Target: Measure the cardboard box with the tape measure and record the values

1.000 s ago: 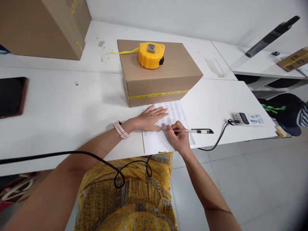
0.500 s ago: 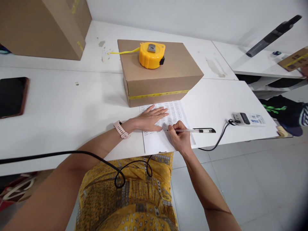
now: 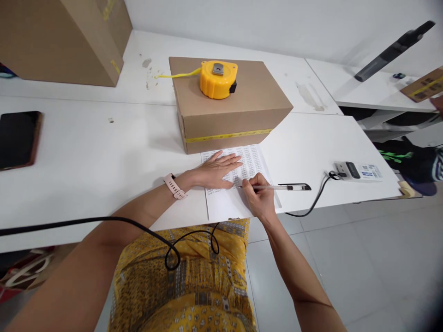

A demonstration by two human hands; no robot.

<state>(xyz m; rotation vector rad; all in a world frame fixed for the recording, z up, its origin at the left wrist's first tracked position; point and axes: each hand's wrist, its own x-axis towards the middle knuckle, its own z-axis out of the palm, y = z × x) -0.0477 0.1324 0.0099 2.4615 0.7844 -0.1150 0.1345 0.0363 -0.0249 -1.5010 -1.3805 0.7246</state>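
My left hand lies flat with fingers spread on a white sheet of paper, which carries columns of small handwriting. In my right hand a clear pen with a black end is gripped, its tip on or just above the sheet by my left thumb. Behind the paper stands a closed brown cardboard box, a yellow strip running along its front side. A yellow tape measure rests on top, with a short length of blade sticking out to the left.
A dark phone lies at the left of the white table. Behind it stands a big cardboard box. A white power device with a black cable sits at the right edge. Another black cable crosses my left arm.
Almost nothing differs. My right hand and the pen have shifted very slightly to the right; my left hand stays in place on the paper.
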